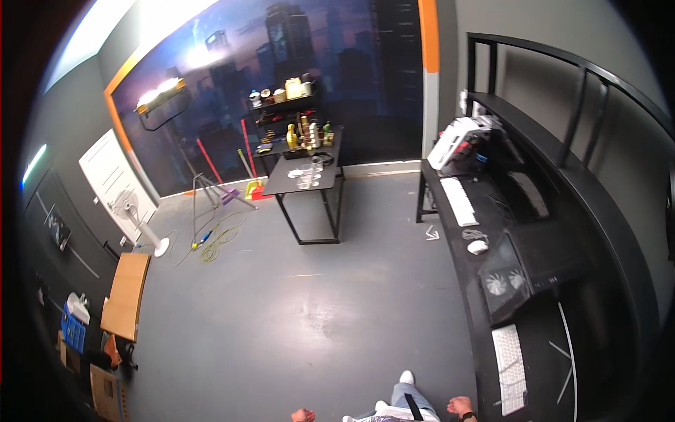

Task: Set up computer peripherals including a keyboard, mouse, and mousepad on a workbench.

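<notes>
At the lower edge, my left hand [304,416] hangs beside my body over the grey floor, partly cut off, with its visible fingers curled in. My right hand [460,406] is out to the other side with loosely closed fingers, and nothing shows in it. A dark band circles that wrist. Nearest to it is the long black desk [485,352], where a white keyboard [510,369] lies; the hand looks apart from both. My white shoe [407,378] is stepped forward on the floor.
A black table [281,184] with clear cups and bottles stands ahead. Along the right desk are a computer case with fans [503,281], a mouse [477,247] and another keyboard [458,202]. Left are a lamp tripod [195,184], yellow cable [218,243], fan [160,246] and cardboard [130,295].
</notes>
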The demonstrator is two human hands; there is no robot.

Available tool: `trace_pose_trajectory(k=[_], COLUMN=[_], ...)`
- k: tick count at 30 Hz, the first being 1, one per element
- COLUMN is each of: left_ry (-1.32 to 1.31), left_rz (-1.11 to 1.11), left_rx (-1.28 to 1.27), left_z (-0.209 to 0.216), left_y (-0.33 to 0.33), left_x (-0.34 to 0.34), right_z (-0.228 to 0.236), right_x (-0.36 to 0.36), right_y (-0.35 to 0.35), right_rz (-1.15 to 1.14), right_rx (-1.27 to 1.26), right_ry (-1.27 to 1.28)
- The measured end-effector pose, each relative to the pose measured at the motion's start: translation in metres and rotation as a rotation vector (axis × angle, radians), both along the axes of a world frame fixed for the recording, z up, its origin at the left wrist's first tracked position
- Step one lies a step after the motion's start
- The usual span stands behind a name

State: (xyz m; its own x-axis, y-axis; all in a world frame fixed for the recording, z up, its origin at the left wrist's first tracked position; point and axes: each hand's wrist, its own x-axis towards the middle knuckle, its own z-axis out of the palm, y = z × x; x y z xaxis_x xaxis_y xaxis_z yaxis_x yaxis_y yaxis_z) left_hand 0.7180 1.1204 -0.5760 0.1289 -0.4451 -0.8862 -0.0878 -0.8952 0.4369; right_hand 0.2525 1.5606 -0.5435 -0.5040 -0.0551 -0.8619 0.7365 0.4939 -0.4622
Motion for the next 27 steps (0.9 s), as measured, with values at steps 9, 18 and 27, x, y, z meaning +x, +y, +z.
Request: trace_pose_trajectory(k=[9,18,27], left_ry=[0.139,0.083,-0.032], left_rz=[0.181,0.434,0.425], left_rx=[0.099,-0.099,0.068], left_z=[-0.029,0.039,0.052], left_y=[0.039,0.01,0.025], left_x=[-0.044,-0.07,-0.079], right_z=[-0.031,-0.05,0.004], right_x=[-0.078,-0.15,-0.204], right_y=[-0.114,-0.19,-0.405], right_rz=[0.367,0.46,0.498], right_rx=[-0.027,0.011,-0.238], right_ry=[-0.024,-0.107,0.108])
